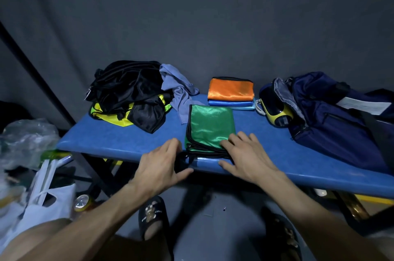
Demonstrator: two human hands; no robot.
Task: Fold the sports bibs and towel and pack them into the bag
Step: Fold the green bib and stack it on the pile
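A folded green bib [210,124] with black trim lies at the front of the blue table [128,139]. My right hand [245,156] lies with spread fingers on the bib's near right corner. My left hand [162,162] is at the bib's near left edge, fingers relaxed, beside the black trim that hangs over the table edge. Behind the green bib sits a stack of folded bibs, orange [231,89] on top of blue [230,103]. A heap of unfolded black and yellow bibs [130,94] is at the back left, with a grey-blue towel [179,90] beside it. The navy bag [332,116] stands open at the right.
A yellow-and-black device [275,109] lies at the bag's opening. White and clear plastic bags [32,186] and a can [82,202] are on the floor at the left. My feet in black slippers [153,216] are under the table. A dark curtain hangs behind.
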